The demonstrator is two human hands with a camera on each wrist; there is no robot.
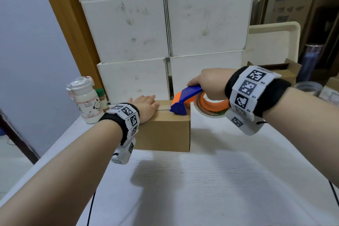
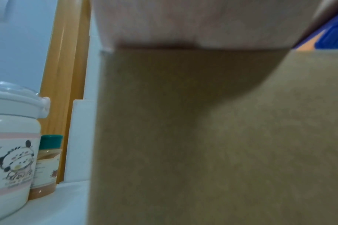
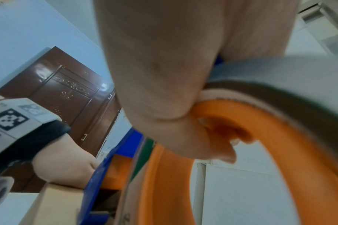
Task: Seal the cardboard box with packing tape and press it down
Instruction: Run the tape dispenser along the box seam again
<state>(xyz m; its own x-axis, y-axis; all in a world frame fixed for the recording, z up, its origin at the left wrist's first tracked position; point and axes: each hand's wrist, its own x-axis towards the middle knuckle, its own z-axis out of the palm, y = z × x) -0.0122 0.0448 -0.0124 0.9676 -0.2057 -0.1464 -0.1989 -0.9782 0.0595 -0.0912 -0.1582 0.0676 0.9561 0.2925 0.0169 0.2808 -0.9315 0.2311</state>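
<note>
Cardboard box (image 1: 166, 130): stands on the white tabletop (image 1: 211, 180), just in front of a stack of white boxes (image 1: 165, 29); its top flaps are closed, with the centre seam showing as a dark line.
Left hand (image 1: 145, 107): lies flat on the left part of the box top, fingers straight and together, palm pressing down; in the left wrist view the palm (image 2: 193, 22) sits on the top edge of the box (image 2: 212, 137).
Right hand (image 1: 209, 82): fingers curled round the blue and orange tape dispenser (image 1: 185, 102), gripping it from above; in the right wrist view the fingers (image 3: 164, 91) hook through the orange hub (image 3: 260, 152).
Tape dispenser: its blue nose touches the right end of the box top, on the seam; the roll of tape (image 1: 211, 108) hangs beyond the box's right edge.
Left of box: a white bottle with a cartoon print (image 1: 86, 101) and a small green-capped jar (image 1: 102, 101) stand close together on the tabletop, near the box but apart from it.
Far right: an open brown carton (image 1: 280, 71).
</note>
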